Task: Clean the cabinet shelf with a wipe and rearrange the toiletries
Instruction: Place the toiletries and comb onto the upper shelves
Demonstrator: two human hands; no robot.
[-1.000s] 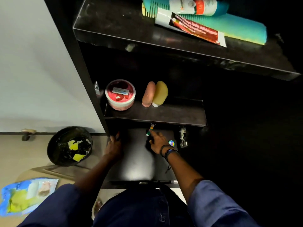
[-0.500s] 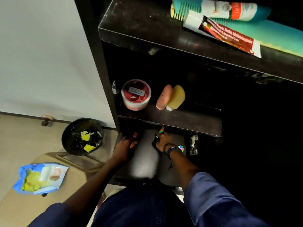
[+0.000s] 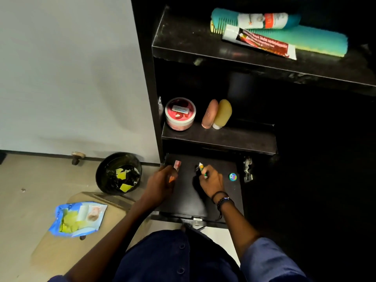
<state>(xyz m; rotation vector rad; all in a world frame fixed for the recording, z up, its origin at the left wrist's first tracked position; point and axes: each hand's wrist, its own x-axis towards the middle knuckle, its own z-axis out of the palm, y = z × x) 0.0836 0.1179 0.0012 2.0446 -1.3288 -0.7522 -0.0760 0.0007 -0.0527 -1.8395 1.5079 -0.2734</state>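
Hands low at the cabinet, both over the bottom shelf. Grip of left hand clenched round a small pink-and-red tube, one end poking out above the fingers, an orange tip showing lower down. Grip of right hand pinching a small white-and-green tube, end pointing toward the back of the shelf; dark bracelets on that wrist. Just right of that hand, apart from it, a little round tin with a coloured lid, flat on the same shelf.

On the middle shelf: red tub, lid on, contents hidden; to its right a pink bottle and a yellow bottle, touching each other, caps toward the front edge, lying or leaning, cannot tell which.

On the top shelf: teal comb, white-and-teal tube across it, red-and-black tube in front, all resting on a long teal roll.

On the floor left of the cabinet: black bin, lined with a dark bag, holding yellow scraps. Nearer, blue wipes pack lying flat on a beige panel, well apart from both hands.
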